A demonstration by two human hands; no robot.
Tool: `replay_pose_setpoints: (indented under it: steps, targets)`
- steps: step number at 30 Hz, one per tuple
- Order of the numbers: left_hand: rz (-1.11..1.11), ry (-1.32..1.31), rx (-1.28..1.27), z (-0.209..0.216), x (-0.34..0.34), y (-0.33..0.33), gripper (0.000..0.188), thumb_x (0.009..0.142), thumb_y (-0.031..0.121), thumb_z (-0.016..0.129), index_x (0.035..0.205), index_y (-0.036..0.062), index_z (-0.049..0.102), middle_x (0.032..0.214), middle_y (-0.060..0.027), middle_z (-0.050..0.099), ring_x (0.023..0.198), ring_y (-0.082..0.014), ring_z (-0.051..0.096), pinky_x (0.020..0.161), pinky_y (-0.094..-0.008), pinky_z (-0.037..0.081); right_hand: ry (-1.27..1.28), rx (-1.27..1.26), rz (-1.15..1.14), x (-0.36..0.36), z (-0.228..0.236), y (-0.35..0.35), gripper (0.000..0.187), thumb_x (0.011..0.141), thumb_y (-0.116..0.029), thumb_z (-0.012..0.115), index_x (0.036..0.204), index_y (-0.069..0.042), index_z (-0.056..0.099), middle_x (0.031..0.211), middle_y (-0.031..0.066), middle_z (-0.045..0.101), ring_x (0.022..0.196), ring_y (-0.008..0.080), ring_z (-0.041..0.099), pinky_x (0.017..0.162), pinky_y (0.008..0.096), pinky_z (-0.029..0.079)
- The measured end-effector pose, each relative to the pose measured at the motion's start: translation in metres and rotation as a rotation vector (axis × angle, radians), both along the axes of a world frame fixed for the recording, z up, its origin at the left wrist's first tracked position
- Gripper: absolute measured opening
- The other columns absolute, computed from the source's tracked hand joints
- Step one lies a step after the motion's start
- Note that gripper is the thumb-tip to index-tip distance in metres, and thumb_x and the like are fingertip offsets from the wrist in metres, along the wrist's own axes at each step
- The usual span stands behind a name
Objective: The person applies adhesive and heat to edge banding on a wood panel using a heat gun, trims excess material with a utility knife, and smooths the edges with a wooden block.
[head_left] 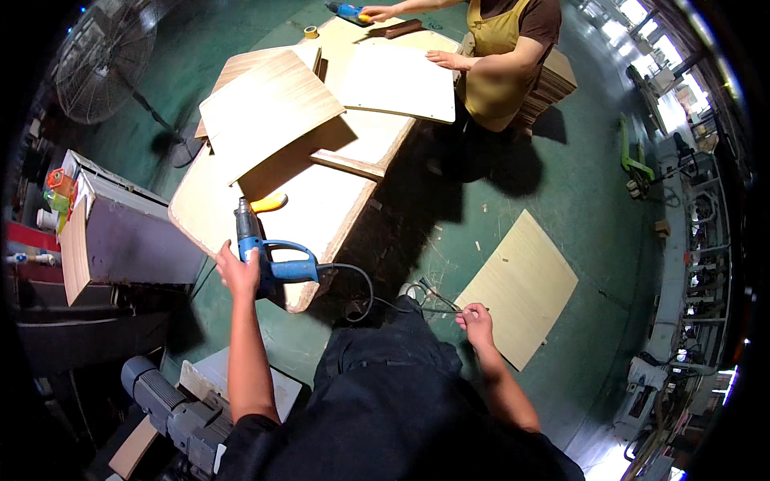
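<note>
A blue heat gun with a metal nozzle rests at the near end of the wooden worktable, its nozzle pointing away from me. My left hand is closed round the left side of its body. From its handle a dark cord loops down to the right, past my legs. Out to the right of my body, my right hand pinches that cord between thumb and fingers. A yellow-handled tool lies just beyond the nozzle; its other end is hard to make out.
Wood-grain panels and a wooden strip lie on the table. Across it, a co-worker in a yellow apron touches a white board and a blue tool. A panel lies on the floor; a motor stands lower left.
</note>
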State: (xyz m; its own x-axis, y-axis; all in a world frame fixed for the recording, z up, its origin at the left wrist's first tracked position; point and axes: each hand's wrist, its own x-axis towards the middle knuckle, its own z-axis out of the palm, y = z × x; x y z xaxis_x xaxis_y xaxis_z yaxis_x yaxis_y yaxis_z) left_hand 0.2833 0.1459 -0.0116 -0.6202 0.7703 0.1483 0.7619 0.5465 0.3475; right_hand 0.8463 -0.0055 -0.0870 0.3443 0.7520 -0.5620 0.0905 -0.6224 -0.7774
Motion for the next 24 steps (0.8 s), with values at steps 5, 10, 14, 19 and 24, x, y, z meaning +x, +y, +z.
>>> replay_pose_setpoints:
  steps: [5,10,14,19,24]
  targets:
    - [-0.617,-0.555,0.019,0.071,0.105,-0.027,0.049,0.086,0.022,0.075,0.127,-0.0011,0.060,0.124,-0.0232,0.064,0.119,-0.0380,0.061,0.105,-0.0447,0.046,0.050,0.155,0.015,-0.051,0.037,0.010,0.007,0.104,-0.012,0.060,0.108,-0.006,0.061,0.119,0.0097,0.070,0.097,0.0152,0.068,0.076,0.0298,0.057]
    - [-1.328,-0.627,0.025,0.056,0.249,-0.048,0.049,0.099,0.039,0.062,0.125,-0.0029,0.059,0.123,-0.0275,0.065,0.118,-0.0448,0.061,0.100,-0.0514,0.048,-0.025,0.391,0.174,-0.095,0.084,0.024,0.011,0.105,-0.012,0.060,0.106,-0.002,0.065,0.135,0.0131,0.063,0.111,0.0155,0.060,0.094,0.0337,0.052]
    - [-1.286,-0.771,-0.182,0.027,0.284,-0.070,0.042,0.103,0.042,0.056,0.087,0.0031,0.058,0.077,-0.0231,0.066,0.077,-0.0445,0.067,0.068,-0.0541,0.051,0.443,0.360,-0.140,-0.093,0.114,0.060,0.010,0.103,-0.015,0.062,0.110,-0.007,0.061,0.123,0.0103,0.066,0.110,0.0197,0.060,0.101,0.0394,0.047]
    - [-1.165,-0.698,-0.189,0.003,0.249,-0.090,0.046,0.101,0.041,0.061,0.072,0.0059,0.056,0.064,-0.0205,0.061,0.065,-0.0432,0.065,0.058,-0.0531,0.049,0.910,0.206,-0.720,-0.010,0.081,0.105,0.008,0.102,-0.016,0.061,0.105,-0.015,0.054,0.085,0.0052,0.059,0.081,0.0226,0.058,0.080,0.0417,0.050]
    - [-0.834,-0.622,-0.391,-0.029,0.176,-0.126,0.050,0.095,0.042,0.071,0.067,0.0035,0.057,0.062,-0.0220,0.056,0.058,-0.0435,0.060,0.052,-0.0491,0.044,0.929,0.072,-0.904,0.121,-0.027,0.130,0.007,0.100,-0.013,0.060,0.100,-0.013,0.053,0.076,0.0033,0.054,0.069,0.0198,0.053,0.069,0.0366,0.047]
